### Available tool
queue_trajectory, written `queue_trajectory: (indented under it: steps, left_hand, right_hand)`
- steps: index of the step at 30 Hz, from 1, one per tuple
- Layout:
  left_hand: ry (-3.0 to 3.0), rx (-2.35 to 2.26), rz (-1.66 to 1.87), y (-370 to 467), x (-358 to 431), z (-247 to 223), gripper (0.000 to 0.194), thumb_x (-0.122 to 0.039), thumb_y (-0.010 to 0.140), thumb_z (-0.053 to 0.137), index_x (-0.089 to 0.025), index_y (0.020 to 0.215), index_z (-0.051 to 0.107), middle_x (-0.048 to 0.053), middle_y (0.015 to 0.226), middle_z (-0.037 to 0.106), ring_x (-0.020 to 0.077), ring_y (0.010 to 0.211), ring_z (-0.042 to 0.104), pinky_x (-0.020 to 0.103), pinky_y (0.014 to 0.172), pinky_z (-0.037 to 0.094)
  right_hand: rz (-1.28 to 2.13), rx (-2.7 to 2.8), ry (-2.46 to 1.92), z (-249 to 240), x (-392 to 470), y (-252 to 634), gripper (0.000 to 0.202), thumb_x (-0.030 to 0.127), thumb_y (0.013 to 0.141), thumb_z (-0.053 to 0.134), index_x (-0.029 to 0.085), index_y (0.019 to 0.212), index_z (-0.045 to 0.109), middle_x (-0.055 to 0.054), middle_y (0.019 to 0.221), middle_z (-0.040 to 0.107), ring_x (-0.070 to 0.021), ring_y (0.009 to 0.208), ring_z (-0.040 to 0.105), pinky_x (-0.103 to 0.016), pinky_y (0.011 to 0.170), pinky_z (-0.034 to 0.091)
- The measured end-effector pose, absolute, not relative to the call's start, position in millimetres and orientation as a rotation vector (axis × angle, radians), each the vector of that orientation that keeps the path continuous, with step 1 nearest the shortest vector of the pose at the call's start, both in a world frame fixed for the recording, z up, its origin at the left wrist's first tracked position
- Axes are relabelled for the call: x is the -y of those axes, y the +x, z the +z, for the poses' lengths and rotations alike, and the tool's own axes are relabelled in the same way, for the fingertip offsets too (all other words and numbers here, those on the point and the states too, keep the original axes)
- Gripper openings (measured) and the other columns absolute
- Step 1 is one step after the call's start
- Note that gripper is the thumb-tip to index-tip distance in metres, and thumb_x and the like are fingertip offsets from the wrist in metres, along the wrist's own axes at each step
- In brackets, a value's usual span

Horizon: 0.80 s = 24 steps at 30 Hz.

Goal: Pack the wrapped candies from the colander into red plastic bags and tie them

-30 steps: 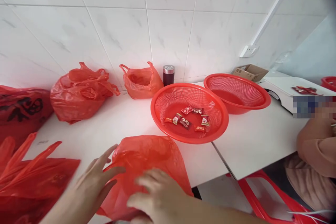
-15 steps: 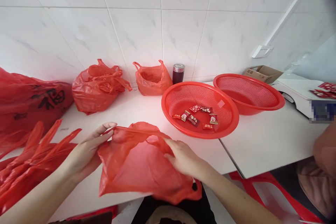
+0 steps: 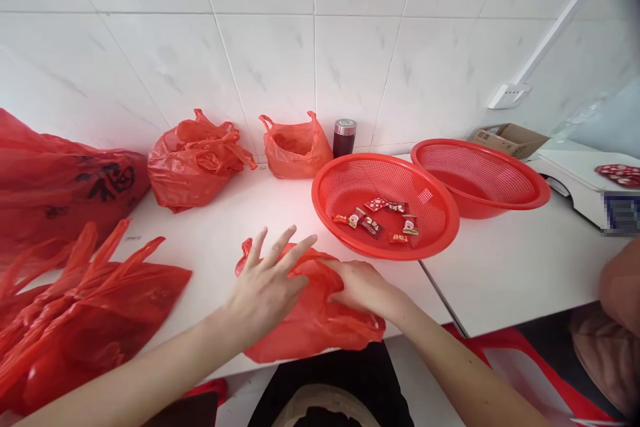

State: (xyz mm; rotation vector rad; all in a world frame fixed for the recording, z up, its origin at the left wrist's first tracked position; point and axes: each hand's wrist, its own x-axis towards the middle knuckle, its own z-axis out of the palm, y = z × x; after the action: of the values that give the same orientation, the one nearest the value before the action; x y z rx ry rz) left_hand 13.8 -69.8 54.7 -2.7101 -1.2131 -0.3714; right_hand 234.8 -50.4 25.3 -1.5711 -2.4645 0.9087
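Observation:
A thin red plastic bag [image 3: 300,327] lies crumpled at the table's front edge, its mouth facing up. Over its left part, my left hand [image 3: 265,287] is open, fingers spread and pointing away from me. My right hand [image 3: 363,287] grips the bag's right rim; its fingertips are partly hidden by the plastic. Just beyond the bag stands a red perforated basket [image 3: 327,223] with several small wrapped candies [image 3: 371,225] scattered on its bottom.
A second red basket [image 3: 537,197] adjoins on the right, near a cardboard box [image 3: 515,140] and white scale [image 3: 575,177]. Along the wall stand a dark flask [image 3: 344,139], a small red bag [image 3: 297,153] and a fuller one [image 3: 187,173]. Large red bags [image 3: 100,180] crowd the left. Someone's arm [image 3: 620,280] shows at right.
My left hand has let go of the bag's left rim and moved right, its fingers now spread over the bag. The bag has sagged and drawn together; my right hand stays at its right rim.

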Motion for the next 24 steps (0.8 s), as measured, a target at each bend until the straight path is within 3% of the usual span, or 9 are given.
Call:
queue_trajectory:
  steps: [2,3,6,9,12,14,15,20,24]
  left_hand:
    - [-2.728,1.375,-0.122,11,49,33,0.013,-0.018,0.075,0.068,-0.026,0.084,0.075,0.005,0.152,0.039,0.0432,0.140,0.026,0.071,0.110,0.004]
    - [-2.726,1.493,-0.010,4,37,26,0.020,-0.013,0.075,0.065,-0.025,0.088,0.076,0.007,0.152,0.040,0.0441,0.137,0.032,0.070,0.109,0.009]
    - [-2.719,1.755,0.195,-29,5,22,0.038,-0.001,0.077,0.046,-0.018,0.095,0.075,0.018,0.127,0.062,0.0377,0.105,0.063,0.058,0.093,0.043]
    - [-2.836,1.785,0.256,-55,-3,39,0.051,-0.001,0.072,0.042,-0.025,0.104,0.074,0.008,0.110,0.070,0.0251,0.087,0.070,0.035,0.078,0.053]
    - [-3.065,1.797,0.147,-63,11,55,0.065,-0.001,0.065,0.042,-0.034,0.112,0.071,-0.002,0.142,0.052,0.0204,0.102,0.067,0.024,0.081,0.052]
    - [-3.164,1.784,0.025,-64,24,61,0.073,0.000,0.062,0.040,-0.038,0.119,0.067,-0.007,0.155,0.034,0.0216,0.113,0.063,0.025,0.088,0.050]
    - [-3.189,1.761,-0.016,-64,31,62,0.078,0.001,0.061,0.039,-0.040,0.122,0.064,-0.009,0.155,0.032,0.0223,0.119,0.059,0.026,0.093,0.048]
    - [-3.358,1.917,-0.160,-68,56,64,0.085,0.002,0.062,0.042,-0.040,0.136,0.051,-0.009,0.145,0.049,0.0230,0.133,0.046,0.033,0.110,0.037]
    - [-3.558,2.319,-0.479,-68,56,57,0.080,-0.003,0.069,0.048,-0.032,0.143,0.043,-0.002,0.145,0.050,0.0264,0.130,0.048,0.036,0.106,0.043]
  right_hand:
    - [0.916,2.561,-1.528,18,51,237,0.080,0.030,0.070,0.069,0.038,0.143,0.040,-0.006,0.121,0.062,-0.0275,0.108,0.059,-0.037,0.091,0.045]
    - [0.894,2.620,-1.501,15,52,240,0.081,0.027,0.069,0.068,0.038,0.144,0.039,-0.007,0.120,0.060,-0.0284,0.109,0.057,-0.039,0.092,0.043]
    - [0.790,2.754,-1.454,8,55,254,0.092,0.010,0.063,0.064,0.039,0.146,0.035,-0.009,0.125,0.053,-0.0290,0.116,0.052,-0.042,0.098,0.039]
    - [0.817,2.756,-1.476,9,57,267,0.095,0.009,0.059,0.064,0.038,0.145,0.037,-0.010,0.138,0.046,-0.0313,0.127,0.044,-0.044,0.103,0.037]
    - [0.886,2.726,-1.522,16,58,274,0.088,0.012,0.063,0.063,0.037,0.144,0.038,-0.009,0.147,0.041,-0.0318,0.134,0.038,-0.045,0.106,0.035]
    - [0.902,2.728,-1.553,18,58,276,0.087,0.009,0.064,0.060,0.035,0.144,0.039,-0.009,0.149,0.039,-0.0318,0.136,0.037,-0.045,0.107,0.034]
    - [0.901,2.734,-1.567,19,58,277,0.087,0.006,0.064,0.059,0.034,0.144,0.040,-0.010,0.150,0.039,-0.0320,0.137,0.037,-0.046,0.108,0.033]
    - [0.987,2.716,-1.537,29,58,281,0.082,-0.001,0.066,0.054,0.037,0.138,0.049,-0.005,0.151,0.039,-0.0281,0.139,0.035,-0.044,0.111,0.030]
    - [1.274,2.596,-1.160,76,49,281,0.049,0.020,0.081,0.062,0.038,0.126,0.061,0.003,0.134,0.058,-0.0215,0.127,0.050,-0.034,0.106,0.039]
